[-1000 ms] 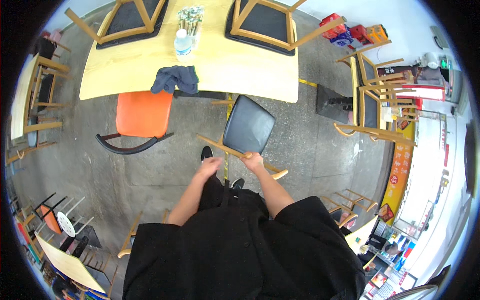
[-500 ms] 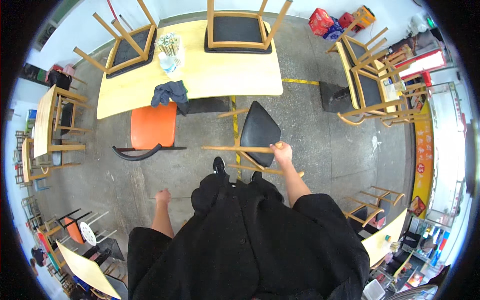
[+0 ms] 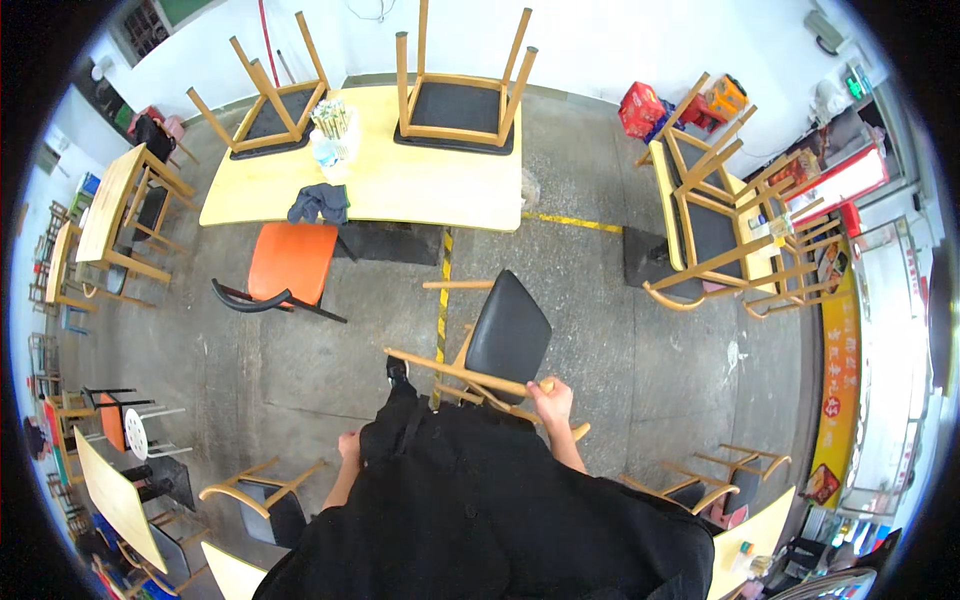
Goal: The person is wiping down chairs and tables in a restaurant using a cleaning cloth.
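The right hand (image 3: 552,402) is closed around one black-seated chair (image 3: 508,325), partly hidden, at twelve o'clock; the left hand (image 3: 349,445) looks curled, contents unclear. Two upturned chairs (image 3: 455,108) top one table (image 3: 430,190) at eleven o'clock.

Over my feed this looks like the dining room of a small eatery: at eleven o'clock, upturned chairs (image 3: 455,108) sit on a pale yellow table (image 3: 425,190), with a bundle of what look like chopsticks (image 3: 332,118) between them. At three o'clock I see a long white counter (image 3: 888,330) edged by a yellow-orange banner (image 3: 840,350).
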{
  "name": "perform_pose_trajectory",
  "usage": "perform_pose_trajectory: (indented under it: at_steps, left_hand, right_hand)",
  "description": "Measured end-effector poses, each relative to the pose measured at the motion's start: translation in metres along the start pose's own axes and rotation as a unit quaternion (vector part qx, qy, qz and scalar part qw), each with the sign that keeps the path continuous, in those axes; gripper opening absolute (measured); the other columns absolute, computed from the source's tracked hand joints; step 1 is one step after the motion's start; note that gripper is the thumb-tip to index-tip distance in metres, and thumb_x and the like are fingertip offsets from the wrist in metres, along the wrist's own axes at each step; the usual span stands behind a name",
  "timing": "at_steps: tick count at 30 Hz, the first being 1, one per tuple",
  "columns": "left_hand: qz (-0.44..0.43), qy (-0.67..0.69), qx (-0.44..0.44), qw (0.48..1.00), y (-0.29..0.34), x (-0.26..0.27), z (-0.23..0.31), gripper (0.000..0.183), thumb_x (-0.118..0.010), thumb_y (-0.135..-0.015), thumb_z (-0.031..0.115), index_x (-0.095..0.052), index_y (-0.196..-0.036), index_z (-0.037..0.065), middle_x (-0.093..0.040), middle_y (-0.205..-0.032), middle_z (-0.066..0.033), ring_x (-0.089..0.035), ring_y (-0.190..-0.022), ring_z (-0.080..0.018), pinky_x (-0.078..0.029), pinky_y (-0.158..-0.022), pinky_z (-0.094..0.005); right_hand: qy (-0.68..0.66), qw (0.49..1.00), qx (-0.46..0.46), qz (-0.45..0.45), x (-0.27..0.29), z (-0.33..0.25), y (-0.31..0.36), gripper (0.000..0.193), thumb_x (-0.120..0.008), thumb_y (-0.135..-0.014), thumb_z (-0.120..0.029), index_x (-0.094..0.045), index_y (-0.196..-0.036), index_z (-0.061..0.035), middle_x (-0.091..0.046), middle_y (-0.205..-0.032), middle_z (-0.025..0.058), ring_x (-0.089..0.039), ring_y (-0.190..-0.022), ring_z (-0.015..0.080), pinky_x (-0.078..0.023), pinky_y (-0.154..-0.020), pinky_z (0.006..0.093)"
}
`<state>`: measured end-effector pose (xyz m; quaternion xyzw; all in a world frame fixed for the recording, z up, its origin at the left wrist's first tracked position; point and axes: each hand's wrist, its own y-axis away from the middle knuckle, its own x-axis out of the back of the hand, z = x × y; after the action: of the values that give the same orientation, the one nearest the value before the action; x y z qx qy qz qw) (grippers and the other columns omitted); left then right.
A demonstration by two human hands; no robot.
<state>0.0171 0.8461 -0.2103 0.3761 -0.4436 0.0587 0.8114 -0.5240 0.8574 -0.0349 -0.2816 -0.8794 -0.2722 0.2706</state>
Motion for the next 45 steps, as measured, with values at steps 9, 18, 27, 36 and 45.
perform_pose_trajectory:
  at_steps: [9,18,27,36,45]
  left_hand:
    - [-0.023,0.117,0.033,0.992,0.045,-0.025,-0.066,0.053,-0.074,-0.087,0.036,-0.074,-0.107,-0.013,-0.079,-0.100,-0.0234,-0.076,-0.087,-0.0348,-0.057,-0.079,-0.0493]
    - [-0.056,0.138,-0.037,0.988,0.016,-0.020,-0.037,0.048,-0.077,-0.086,0.028,-0.073,-0.106,-0.015,-0.079,-0.106,-0.0245,-0.077,-0.096,-0.0352,-0.056,-0.081,-0.0478]
    - [-0.175,0.466,-0.123,0.859,0.023,0.015,-0.031,0.026,-0.079,-0.087,0.020,-0.076,-0.083,-0.006,-0.068,-0.070,-0.0086,-0.063,-0.062,-0.0175,-0.048,-0.054,-0.0373]
    - [-0.117,0.783,0.012,0.611,0.102,0.135,0.068,0.066,-0.063,-0.104,0.061,-0.055,-0.138,0.005,-0.058,-0.136,-0.0114,-0.057,-0.123,-0.0272,-0.050,-0.102,-0.0512]
    - [-0.023,0.818,-0.094,0.567,0.136,0.241,0.170,0.040,-0.070,-0.104,0.045,-0.053,-0.083,0.016,-0.050,-0.069,0.0012,-0.052,-0.066,-0.0173,-0.048,-0.073,-0.0359]
  right_hand:
    - [0.115,0.987,0.098,-0.050,0.047,-0.023,0.028,0.037,-0.086,-0.081,-0.039,-0.074,-0.084,-0.0043,-0.074,-0.076,0.0159,-0.074,-0.075,0.0334,-0.057,-0.074,0.0469]
    - [0.024,0.976,0.184,-0.115,0.043,-0.075,0.059,0.029,-0.087,-0.084,-0.027,-0.070,-0.079,-0.0040,-0.061,-0.064,0.0034,-0.059,-0.064,0.0110,-0.050,-0.061,0.0358]
    - [-0.152,0.928,0.212,-0.267,0.050,-0.161,0.084,0.022,-0.087,-0.091,-0.017,-0.071,-0.083,-0.0046,-0.064,-0.065,0.0007,-0.057,-0.051,0.0085,-0.044,-0.045,0.0278]
    - [-0.465,0.794,0.094,-0.381,0.116,-0.224,0.088,0.014,-0.077,-0.091,-0.006,-0.065,-0.083,-0.0038,-0.061,-0.061,0.0111,-0.056,-0.047,0.0196,-0.047,-0.049,0.0358]
    - [-0.588,0.704,0.011,-0.399,0.092,-0.141,0.049,0.017,-0.066,-0.095,-0.024,-0.058,-0.083,-0.0146,-0.047,-0.053,0.0090,-0.046,-0.044,0.0239,-0.048,-0.064,0.0478]
